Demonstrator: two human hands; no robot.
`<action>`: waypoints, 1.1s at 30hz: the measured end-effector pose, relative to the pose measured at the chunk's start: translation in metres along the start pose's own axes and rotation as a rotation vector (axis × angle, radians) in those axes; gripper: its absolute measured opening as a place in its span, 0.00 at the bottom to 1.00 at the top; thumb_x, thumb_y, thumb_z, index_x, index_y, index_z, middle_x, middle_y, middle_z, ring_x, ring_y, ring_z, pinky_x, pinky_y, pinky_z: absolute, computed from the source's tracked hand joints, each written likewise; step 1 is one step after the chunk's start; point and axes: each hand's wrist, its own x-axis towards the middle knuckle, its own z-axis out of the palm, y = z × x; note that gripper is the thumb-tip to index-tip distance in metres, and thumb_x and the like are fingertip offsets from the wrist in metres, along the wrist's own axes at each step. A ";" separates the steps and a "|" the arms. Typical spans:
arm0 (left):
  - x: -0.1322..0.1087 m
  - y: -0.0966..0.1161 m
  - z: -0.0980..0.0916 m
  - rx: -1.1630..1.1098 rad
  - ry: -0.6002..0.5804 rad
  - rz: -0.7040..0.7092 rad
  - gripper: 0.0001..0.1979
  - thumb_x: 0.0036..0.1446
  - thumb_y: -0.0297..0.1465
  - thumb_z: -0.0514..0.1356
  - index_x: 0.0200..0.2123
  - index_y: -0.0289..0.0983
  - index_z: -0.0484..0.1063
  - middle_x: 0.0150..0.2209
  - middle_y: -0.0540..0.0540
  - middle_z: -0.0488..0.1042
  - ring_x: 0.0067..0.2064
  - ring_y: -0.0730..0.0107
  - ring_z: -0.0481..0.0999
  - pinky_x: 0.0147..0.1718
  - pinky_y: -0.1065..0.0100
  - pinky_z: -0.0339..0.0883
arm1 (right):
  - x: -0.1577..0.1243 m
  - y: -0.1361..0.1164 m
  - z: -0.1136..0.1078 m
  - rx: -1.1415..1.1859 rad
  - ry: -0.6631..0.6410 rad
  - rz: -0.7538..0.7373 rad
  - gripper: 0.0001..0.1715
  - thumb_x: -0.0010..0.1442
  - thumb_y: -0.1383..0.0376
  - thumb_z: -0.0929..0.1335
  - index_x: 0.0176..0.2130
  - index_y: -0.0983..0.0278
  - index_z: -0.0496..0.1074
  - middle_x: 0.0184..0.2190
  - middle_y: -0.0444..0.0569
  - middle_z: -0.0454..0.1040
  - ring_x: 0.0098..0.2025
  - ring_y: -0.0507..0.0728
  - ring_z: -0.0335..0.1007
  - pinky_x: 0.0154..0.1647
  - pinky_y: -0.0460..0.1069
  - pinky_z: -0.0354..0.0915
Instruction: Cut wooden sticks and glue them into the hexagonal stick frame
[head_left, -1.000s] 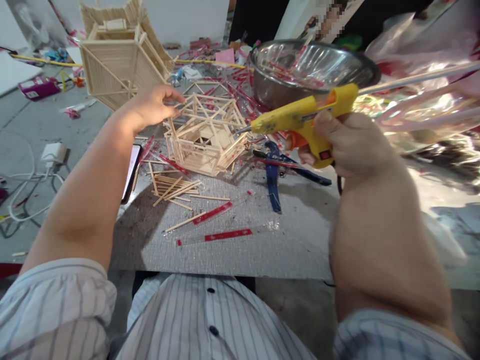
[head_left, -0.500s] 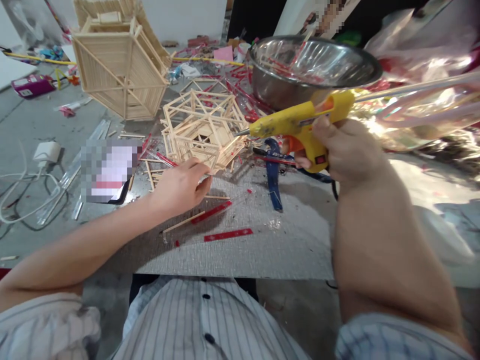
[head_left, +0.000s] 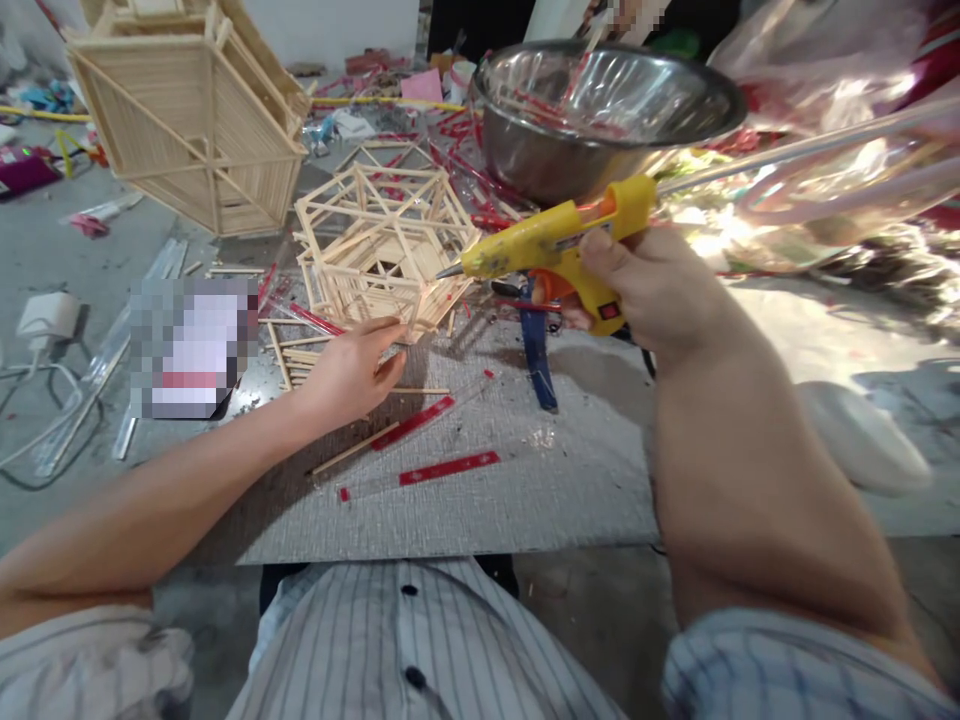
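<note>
My right hand (head_left: 667, 285) grips a yellow hot glue gun (head_left: 525, 240) by its handle. Its metal nozzle points left, close to the near right corner of a hexagonal frame (head_left: 397, 225) built from thin wooden sticks. At the near edge of that frame is my left hand (head_left: 349, 375), fingers stretched out and thumb apart from them. The fingertips appear to touch the frame, though the exact contact is hard to make out. Loose wooden sticks (head_left: 300, 365) lie beside the left hand, and red strips (head_left: 450, 467) lie nearer to me.
A larger stick-built piece (head_left: 172, 130) stands tilted at the back left. Behind the glue gun is a steel bowl (head_left: 525, 150). A phone (head_left: 196, 350) and a white charger (head_left: 49, 318) with a cable lie on the left. Shiny plastic wrapping (head_left: 810, 190) fills the right side.
The whole view has shifted, so things sit further left. The glue gun's nozzle has come slightly nearer the frame's front corner. My left thumb and fingers have spread apart.
</note>
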 end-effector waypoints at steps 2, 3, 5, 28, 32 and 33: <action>0.000 -0.001 0.000 -0.003 -0.018 0.001 0.16 0.59 0.27 0.52 0.47 0.31 0.74 0.48 0.37 0.76 0.43 0.66 0.78 0.43 0.65 0.74 | 0.000 0.001 0.000 -0.021 -0.012 0.008 0.36 0.39 0.36 0.72 0.30 0.64 0.69 0.19 0.43 0.72 0.12 0.46 0.58 0.11 0.44 0.52; 0.000 -0.001 0.000 -0.004 -0.025 0.001 0.16 0.59 0.27 0.52 0.46 0.31 0.74 0.48 0.37 0.76 0.42 0.66 0.78 0.42 0.65 0.74 | 0.000 0.001 0.000 -0.030 -0.020 0.012 0.36 0.39 0.36 0.72 0.30 0.64 0.69 0.19 0.43 0.72 0.12 0.46 0.58 0.11 0.45 0.53; -0.001 -0.002 0.000 -0.002 -0.034 0.000 0.16 0.59 0.27 0.51 0.47 0.31 0.74 0.48 0.36 0.76 0.40 0.67 0.78 0.40 0.66 0.74 | 0.000 0.003 -0.001 -0.046 -0.035 0.012 0.35 0.41 0.36 0.72 0.31 0.63 0.69 0.20 0.43 0.73 0.13 0.47 0.58 0.11 0.45 0.53; -0.001 0.001 0.002 0.128 -0.041 0.035 0.19 0.60 0.28 0.52 0.53 0.35 0.72 0.56 0.33 0.70 0.47 0.61 0.77 0.43 0.61 0.74 | 0.004 0.011 -0.004 -0.051 -0.011 -0.029 0.35 0.45 0.38 0.71 0.34 0.64 0.69 0.20 0.42 0.73 0.13 0.45 0.58 0.11 0.45 0.54; 0.002 0.006 0.001 0.261 -0.008 0.029 0.20 0.58 0.28 0.53 0.52 0.41 0.74 0.53 0.37 0.71 0.50 0.52 0.73 0.45 0.53 0.71 | 0.004 0.011 -0.005 -0.033 0.002 -0.025 0.36 0.44 0.38 0.71 0.36 0.65 0.69 0.20 0.43 0.73 0.13 0.46 0.58 0.11 0.45 0.54; 0.003 0.006 0.001 0.289 -0.006 0.030 0.20 0.58 0.28 0.54 0.52 0.43 0.74 0.53 0.38 0.71 0.50 0.51 0.72 0.45 0.52 0.70 | 0.004 0.012 -0.005 -0.034 0.005 -0.032 0.35 0.45 0.38 0.71 0.36 0.65 0.69 0.20 0.43 0.73 0.12 0.46 0.58 0.11 0.45 0.53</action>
